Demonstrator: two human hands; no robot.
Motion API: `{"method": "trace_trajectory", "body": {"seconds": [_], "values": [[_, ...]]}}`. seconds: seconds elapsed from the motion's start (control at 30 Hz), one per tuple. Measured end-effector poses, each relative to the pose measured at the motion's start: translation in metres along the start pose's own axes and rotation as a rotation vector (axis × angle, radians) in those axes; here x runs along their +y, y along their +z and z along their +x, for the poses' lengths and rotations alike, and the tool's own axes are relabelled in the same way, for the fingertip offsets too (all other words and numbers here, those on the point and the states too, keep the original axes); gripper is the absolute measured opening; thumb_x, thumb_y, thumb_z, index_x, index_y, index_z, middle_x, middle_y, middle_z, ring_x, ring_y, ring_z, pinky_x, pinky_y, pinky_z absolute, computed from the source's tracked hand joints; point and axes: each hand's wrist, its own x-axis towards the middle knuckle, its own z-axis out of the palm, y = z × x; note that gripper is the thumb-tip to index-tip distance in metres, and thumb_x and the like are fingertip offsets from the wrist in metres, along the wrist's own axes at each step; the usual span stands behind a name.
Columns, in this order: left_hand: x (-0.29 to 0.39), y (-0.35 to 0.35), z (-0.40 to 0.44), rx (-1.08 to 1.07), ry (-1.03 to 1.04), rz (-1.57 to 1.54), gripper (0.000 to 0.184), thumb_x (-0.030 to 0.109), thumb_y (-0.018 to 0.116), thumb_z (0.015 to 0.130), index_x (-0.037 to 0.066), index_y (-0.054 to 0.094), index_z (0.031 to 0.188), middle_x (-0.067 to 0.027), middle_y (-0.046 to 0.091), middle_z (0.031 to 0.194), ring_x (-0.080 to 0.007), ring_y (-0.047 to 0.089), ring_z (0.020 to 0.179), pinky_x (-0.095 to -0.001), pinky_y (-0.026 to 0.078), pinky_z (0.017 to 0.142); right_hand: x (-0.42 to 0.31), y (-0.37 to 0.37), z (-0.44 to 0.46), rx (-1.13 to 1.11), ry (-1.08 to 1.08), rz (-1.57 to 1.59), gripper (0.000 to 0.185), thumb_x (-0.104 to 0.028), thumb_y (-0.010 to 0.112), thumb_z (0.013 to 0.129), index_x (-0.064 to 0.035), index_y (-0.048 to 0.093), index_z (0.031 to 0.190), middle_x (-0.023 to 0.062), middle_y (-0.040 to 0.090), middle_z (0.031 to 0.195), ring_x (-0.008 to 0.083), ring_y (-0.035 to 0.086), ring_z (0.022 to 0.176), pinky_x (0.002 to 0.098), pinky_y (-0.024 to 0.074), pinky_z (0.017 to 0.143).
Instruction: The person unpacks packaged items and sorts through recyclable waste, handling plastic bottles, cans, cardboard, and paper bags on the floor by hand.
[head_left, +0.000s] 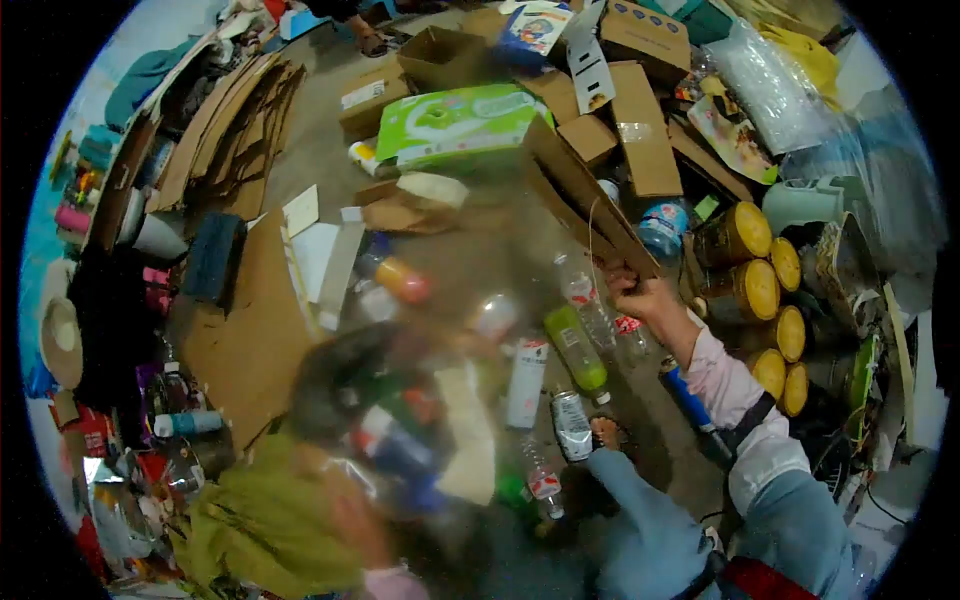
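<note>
From your head, you look forward and down through one round, wide view, close above your right hand (642, 298), taking in the floor (322, 125) from your near leg (650, 525) to the far boxes (645, 140).

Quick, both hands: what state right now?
Left hand: blurred; can't tell if open or holding anything.
Right hand: closed, holding cardboard by its lower end.

Floor (322, 120): grey-brown, stretching beneath the right fingers (624, 284) and away beyond them
Wall (182, 22): pale, far beyond the fingers, to their left
Light: dim, greyish around the fingers
</note>
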Motion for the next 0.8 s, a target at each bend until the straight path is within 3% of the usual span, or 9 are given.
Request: {"method": "trace_trajectory", "body": {"seconds": [0.07,0.13,0.23,0.27,0.3,0.37,0.57,0.67,0.8], "values": [[0.007,0.009,0.003,0.075,0.04,-0.079,0.035,0.022,0.049,0.086,-0.001,0.049,0.114,-0.0042,0.053,0.099,-0.0083,0.045,0.072,-0.0203,0.038,0.059,0.015,-0.019,-0.005,-0.048,0.019,0.098,0.035,-0.014,0.059,0.074,-0.0038,0.05,0.105,0.0029,0.05,0.08,0.0123,0.047,0.067,0.0254,0.0434,0.057],[0.001,0.016,0.012,0.055,0.229,0.218,0.036,0.021,0.05,0.086,-0.001,0.048,0.115,-0.0047,0.054,0.104,-0.0079,0.045,0.07,-0.0192,0.038,0.057,0.026,-0.022,-0.012,-0.084,0.176,0.646,0.041,-0.016,0.06,0.074,-0.0047,0.049,0.111,0.0055,0.054,0.09,0.0152,0.052,0.075,0.0267,0.0463,0.063],[0.024,0.019,0.006,0.062,-0.056,-0.172,0.039,0.018,0.049,0.087,0.0,0.046,0.121,-0.0033,0.056,0.096,-0.0063,0.044,0.065,-0.0188,0.036,0.054,-0.003,0.007,-0.055,-0.002,-0.035,0.022,0.043,-0.02,0.058,0.078,-0.0042,0.047,0.116,0.0079,0.057,0.103,0.0176,0.056,0.087,0.0294,0.0476,0.074],[0.025,0.023,0.008,0.095,0.103,-0.051,0.038,0.017,0.048,0.088,0.0,0.046,0.122,-0.0026,0.056,0.094,-0.0054,0.042,0.064,-0.0182,0.034,0.053,-0.038,0.028,-0.068,-0.007,-0.062,-0.116,0.043,-0.021,0.057,0.08,-0.0037,0.046,0.118,0.008,0.057,0.107,0.0177,0.057,0.092,0.0302,0.0469,0.078],[0.027,0.024,0.009,0.071,0.135,-0.027,0.038,0.017,0.047,0.088,0.0,0.045,0.122,-0.0026,0.056,0.093,-0.0055,0.043,0.064,-0.0182,0.034,0.053,-0.066,0.053,-0.06,-0.082,0.196,0.352,0.044,-0.021,0.057,0.081,-0.0032,0.045,0.12,0.0075,0.056,0.109,0.017,0.055,0.097,0.0303,0.045,0.084],[0.036,0.024,0.01,-0.023,0.078,-0.087,0.037,0.015,0.044,0.088,-0.001,0.045,0.122,-0.0031,0.056,0.092,-0.0066,0.045,0.067,-0.0184,0.035,0.055,-0.096,0.097,-0.074,-0.034,0.046,0.019,0.044,-0.021,0.055,0.083,-0.0029,0.044,0.122,0.0077,0.056,0.11,0.0153,0.055,0.097,0.0291,0.0442,0.083],[0.049,0.037,0.004,0.043,0.247,0.064,0.035,0.013,0.044,0.086,0.0,0.051,0.118,-0.0109,0.06,0.089,-0.0152,0.053,0.07,-0.0253,0.043,0.06,-0.081,0.159,-0.073,-0.341,-0.186,-0.845,0.043,-0.023,0.051,0.084,-0.0016,0.043,0.12,0.0115,0.055,0.087,0.0208,0.053,0.076,0.0335,0.0433,0.067],[0.07,0.046,-0.001,0.084,0.423,0.336,0.034,0.01,0.046,0.083,0.004,0.054,0.115,-0.0159,0.062,0.082,-0.023,0.055,0.062,-0.0323,0.044,0.055,-0.023,0.206,-0.069,-0.346,-0.254,-0.889,0.038,-0.019,0.049,0.084,-0.0015,0.042,0.118,0.007,0.048,0.058,0.0119,0.046,0.053,0.0288,0.0399,0.049],[0.08,0.072,-0.02,0.051,0.497,0.324,0.035,0.006,0.047,0.079,0.006,0.056,0.113,-0.0198,0.059,0.073,-0.0323,0.054,0.057,-0.0393,0.042,0.051,0.055,0.253,-0.063,-0.258,-0.283,-0.733,0.038,-0.022,0.049,0.085,-0.0028,0.042,0.117,0.0091,0.052,0.059,0.0176,0.051,0.054,0.0332,0.0431,0.051]]}}
